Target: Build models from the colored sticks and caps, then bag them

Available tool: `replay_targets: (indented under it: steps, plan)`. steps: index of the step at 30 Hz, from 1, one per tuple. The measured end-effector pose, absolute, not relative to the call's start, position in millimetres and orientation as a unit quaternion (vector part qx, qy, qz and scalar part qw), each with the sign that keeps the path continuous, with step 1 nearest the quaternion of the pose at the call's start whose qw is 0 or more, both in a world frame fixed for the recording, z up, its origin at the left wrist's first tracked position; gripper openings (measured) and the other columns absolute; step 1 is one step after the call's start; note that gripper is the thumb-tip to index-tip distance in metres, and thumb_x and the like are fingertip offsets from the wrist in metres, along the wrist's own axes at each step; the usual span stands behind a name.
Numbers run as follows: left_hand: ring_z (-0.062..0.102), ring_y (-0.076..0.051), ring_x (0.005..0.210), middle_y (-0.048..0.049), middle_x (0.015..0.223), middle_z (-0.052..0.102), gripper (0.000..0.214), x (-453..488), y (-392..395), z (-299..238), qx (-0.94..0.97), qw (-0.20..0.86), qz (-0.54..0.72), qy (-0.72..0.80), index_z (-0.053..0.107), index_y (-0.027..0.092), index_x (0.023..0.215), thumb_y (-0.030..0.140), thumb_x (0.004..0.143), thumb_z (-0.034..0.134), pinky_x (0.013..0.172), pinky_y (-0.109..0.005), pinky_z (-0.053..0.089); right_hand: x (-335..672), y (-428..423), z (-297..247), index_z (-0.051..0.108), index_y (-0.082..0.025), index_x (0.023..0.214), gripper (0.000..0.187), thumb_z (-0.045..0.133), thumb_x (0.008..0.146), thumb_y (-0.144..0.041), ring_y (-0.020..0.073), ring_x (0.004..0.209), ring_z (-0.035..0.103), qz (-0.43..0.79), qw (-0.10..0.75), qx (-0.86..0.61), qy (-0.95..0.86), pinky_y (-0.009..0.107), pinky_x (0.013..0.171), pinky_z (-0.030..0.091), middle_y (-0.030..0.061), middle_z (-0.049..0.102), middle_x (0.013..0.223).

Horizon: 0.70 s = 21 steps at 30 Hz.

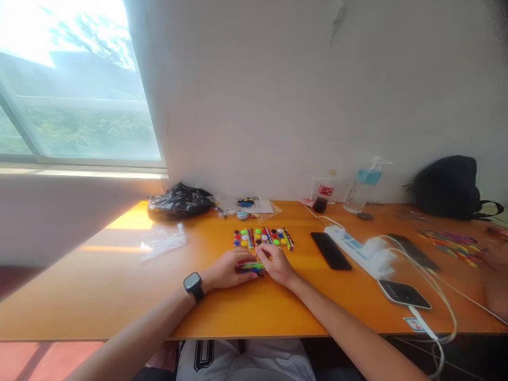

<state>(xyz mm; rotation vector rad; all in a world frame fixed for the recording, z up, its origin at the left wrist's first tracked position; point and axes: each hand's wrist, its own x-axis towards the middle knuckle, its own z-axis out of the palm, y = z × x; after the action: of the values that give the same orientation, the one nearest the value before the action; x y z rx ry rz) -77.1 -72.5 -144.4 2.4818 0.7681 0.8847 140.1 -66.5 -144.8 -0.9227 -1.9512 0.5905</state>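
Observation:
My left hand (233, 269), with a black watch on its wrist, lies on the table curved around a small pile of thin coloured sticks (251, 266). Its thumb and fingers are on either side of the green, red and blue pieces. Against the right side of the pile rests my right hand (278, 264), its fingers bent together; what they hold, if anything, is hidden. Just beyond both hands, small round coloured discs (259, 238) sit in groups, with bundles of coloured sticks (288, 239) laid upright between and beside them.
A black phone (331, 251) and a white power strip (353, 251) with cables lie to the right. A clear plastic bag (164, 242) and a black bag (180, 201) are to the left. Far right are more coloured pieces (452, 244) and another person's blurred hand (496, 275).

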Motion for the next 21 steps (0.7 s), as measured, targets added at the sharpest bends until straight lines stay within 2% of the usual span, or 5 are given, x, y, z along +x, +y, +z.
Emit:
replay_targets:
  steps: [6, 13, 18, 21]
  plan:
    - [0.068, -0.023, 0.096, -0.0086, 0.105, 0.074, 0.027, -76.3, -71.4, -145.0, 0.89, 0.194, 0.313, 0.269, 0.072, 0.022, 0.113, 0.041, 0.092, 0.07, 0.086, -0.033, 0.054, 140.9, -61.4, -151.9, 0.058, -0.019, 0.074, 0.04, 0.048, 0.106, -0.04, 0.0164, 0.067, 0.052, 0.252, 0.418, -0.381, -0.785, 0.028, 0.061, 0.035, 0.001, 0.058, 0.072]
    - [0.068, -0.022, 0.094, -0.0062, 0.105, 0.074, 0.024, -77.8, -73.8, -143.1, 0.887, 0.18, 0.318, 0.283, 0.071, 0.023, 0.109, 0.029, 0.086, 0.069, 0.084, -0.031, 0.053, 141.1, -64.0, -152.5, 0.054, -0.019, 0.072, 0.039, 0.05, 0.105, -0.038, 0.0151, 0.065, 0.049, 0.238, 0.405, -0.376, -0.799, 0.027, 0.061, 0.034, -0.001, 0.052, 0.069]
    - [0.067, -0.021, 0.089, -0.0048, 0.1, 0.074, 0.029, -78.9, -75.7, -141.8, 0.884, 0.181, 0.312, 0.298, 0.071, 0.023, 0.113, 0.023, 0.084, 0.066, 0.079, -0.03, 0.053, 142.6, -64.4, -152.1, 0.059, -0.019, 0.076, 0.034, 0.051, 0.105, -0.036, 0.0156, 0.068, 0.052, 0.232, 0.405, -0.366, -0.805, 0.027, 0.063, 0.037, -0.0001, 0.058, 0.073]
    - [0.067, -0.021, 0.089, -0.0052, 0.1, 0.074, 0.029, -79.0, -75.8, -142.2, 0.882, 0.186, 0.313, 0.299, 0.071, 0.023, 0.114, 0.027, 0.086, 0.068, 0.078, -0.03, 0.053, 143.2, -63.7, -152.7, 0.06, -0.019, 0.076, 0.033, 0.052, 0.105, -0.036, 0.0157, 0.068, 0.053, 0.226, 0.407, -0.364, -0.806, 0.028, 0.063, 0.037, 0.0002, 0.06, 0.073]
